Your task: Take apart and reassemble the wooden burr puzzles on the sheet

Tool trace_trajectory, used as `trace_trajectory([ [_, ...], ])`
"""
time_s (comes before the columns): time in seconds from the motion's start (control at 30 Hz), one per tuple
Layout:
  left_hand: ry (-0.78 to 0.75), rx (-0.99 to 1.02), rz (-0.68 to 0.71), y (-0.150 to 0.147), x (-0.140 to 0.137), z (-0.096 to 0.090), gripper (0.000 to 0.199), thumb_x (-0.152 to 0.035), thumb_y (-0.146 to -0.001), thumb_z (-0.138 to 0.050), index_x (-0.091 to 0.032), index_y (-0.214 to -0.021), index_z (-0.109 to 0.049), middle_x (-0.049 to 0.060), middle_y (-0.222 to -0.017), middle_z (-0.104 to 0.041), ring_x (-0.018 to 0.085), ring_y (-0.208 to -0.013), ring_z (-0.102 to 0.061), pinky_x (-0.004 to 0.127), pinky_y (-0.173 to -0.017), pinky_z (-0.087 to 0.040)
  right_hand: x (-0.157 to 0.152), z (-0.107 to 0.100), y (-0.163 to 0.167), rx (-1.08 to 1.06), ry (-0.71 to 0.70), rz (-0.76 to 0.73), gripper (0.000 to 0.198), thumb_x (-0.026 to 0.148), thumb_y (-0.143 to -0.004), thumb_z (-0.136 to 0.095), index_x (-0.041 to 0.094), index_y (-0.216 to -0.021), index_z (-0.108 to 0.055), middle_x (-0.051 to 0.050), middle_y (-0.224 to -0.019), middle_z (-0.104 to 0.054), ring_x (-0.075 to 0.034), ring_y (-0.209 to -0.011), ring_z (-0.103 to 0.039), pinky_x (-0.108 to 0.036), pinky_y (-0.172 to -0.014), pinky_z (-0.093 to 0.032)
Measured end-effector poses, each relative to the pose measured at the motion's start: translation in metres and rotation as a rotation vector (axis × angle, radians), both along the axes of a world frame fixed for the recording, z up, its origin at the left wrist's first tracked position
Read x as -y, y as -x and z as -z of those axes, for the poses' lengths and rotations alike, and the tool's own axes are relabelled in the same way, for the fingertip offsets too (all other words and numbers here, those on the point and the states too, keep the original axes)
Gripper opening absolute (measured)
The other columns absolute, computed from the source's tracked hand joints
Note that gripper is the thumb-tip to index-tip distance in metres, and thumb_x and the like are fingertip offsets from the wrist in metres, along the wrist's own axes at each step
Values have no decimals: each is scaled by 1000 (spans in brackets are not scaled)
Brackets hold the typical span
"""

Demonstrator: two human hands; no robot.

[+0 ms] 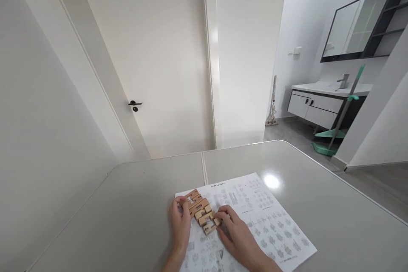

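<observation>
Presently, I report:
Left hand (180,223): fingers closed on wooden puzzle pieces (200,211), 9 o'clock side.
Right hand (237,233): pinching them at 3 o'clock.
Location: on instruction sheet (270,225), table (334,204).
Risk: I judge uneven squeeze could scatter the notched blocks.

a grey table (134,204) is seen, split by a seam down its middle. a printed instruction sheet (270,225) is laid flat on it, with wooden puzzle pieces (200,211) set on the sheet.
</observation>
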State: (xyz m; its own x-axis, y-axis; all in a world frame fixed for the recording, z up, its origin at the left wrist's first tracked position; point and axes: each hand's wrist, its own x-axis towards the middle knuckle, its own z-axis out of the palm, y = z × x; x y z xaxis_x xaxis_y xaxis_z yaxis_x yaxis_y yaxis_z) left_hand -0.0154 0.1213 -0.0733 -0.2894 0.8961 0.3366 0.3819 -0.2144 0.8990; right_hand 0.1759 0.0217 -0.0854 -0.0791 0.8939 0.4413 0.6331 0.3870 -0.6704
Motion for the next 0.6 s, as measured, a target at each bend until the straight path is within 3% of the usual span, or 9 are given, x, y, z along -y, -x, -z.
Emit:
trace_trajectory([
  [0.1,19,12,61,1,0,0,28,-50,-88,-55,-23,-90,-61,6,-96,-69,26,-95,-65,36,-82,-53,0,-1,-1,-5,-9,0,40,7,-88,-52,27,-123,-54,-8,-122,-56,-20,-96,-67,-31,-82,-59],
  [0.6,18,23,53,0,0,-1,30,-52,-87,-57,-22,-90,-62,6,-95,-68,26,-93,-65,36,-79,-52,1,-3,0,-12,20,-20,37,10,-91,-53,29,-124,-51,-7,-123,-56,-21,-95,-67,-31,-79,-59],
])
